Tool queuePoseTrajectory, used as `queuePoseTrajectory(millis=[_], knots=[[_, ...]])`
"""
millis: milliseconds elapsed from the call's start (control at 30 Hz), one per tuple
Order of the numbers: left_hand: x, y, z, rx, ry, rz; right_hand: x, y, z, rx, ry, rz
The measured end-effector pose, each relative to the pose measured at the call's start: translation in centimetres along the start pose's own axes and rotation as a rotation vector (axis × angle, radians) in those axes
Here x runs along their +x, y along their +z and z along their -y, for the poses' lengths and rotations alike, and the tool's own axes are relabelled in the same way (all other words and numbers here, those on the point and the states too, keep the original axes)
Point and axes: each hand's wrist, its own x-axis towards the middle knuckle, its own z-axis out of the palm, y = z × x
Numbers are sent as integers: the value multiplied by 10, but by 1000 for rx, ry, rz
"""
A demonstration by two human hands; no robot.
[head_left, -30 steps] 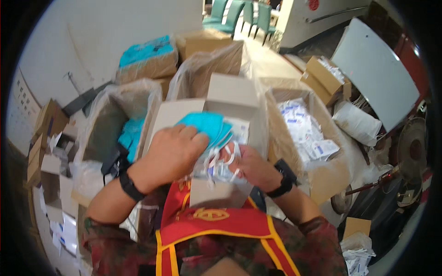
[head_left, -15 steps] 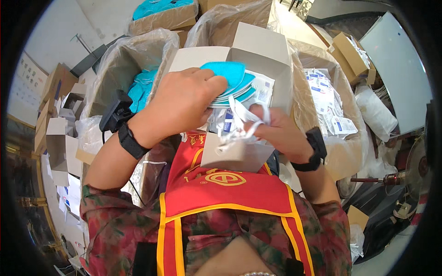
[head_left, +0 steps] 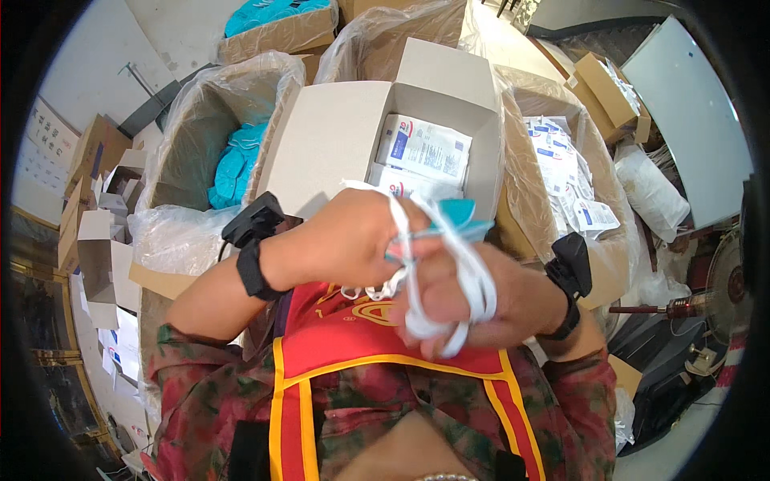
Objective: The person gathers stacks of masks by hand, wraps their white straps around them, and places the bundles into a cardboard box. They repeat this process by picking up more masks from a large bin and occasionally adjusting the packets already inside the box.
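Both hands meet just below the open grey carton [head_left: 353, 144]: the left hand [head_left: 353, 240] is curled shut around a bunch of teal face masks [head_left: 453, 216], and the right hand [head_left: 473, 301] is closed with their white ear loops [head_left: 473, 276] wound over its fingers. At 12 o'clock from the hands, flat white packets [head_left: 425, 148] lie in the carton (more packets [head_left: 573, 192] fill a bag-lined box at 2 o'clock).

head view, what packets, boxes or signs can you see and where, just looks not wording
Flat packets: inside the open grey box, white with blue and red print.
Loose packets: bag-lined carton on the right, white and blue.
Small cartons: top right, brown.
Wall sheet: far left, white, dark marks.
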Motion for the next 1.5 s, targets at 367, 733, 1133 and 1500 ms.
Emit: queuePoseTrajectory(millis=[367,733,1133,1500], knots=[[-89,-72,1,628,-239,-109,-84,-45,63,88,832,-753],[5,-51,-7,800,-61,-279,-23,-21,-97,718,527,-714],[0,-23,19,518,-138,-152,-35,-7,-47,53,332,-400],[-31,4,-20,141,155,200,-29,3,6,419,206,159]])
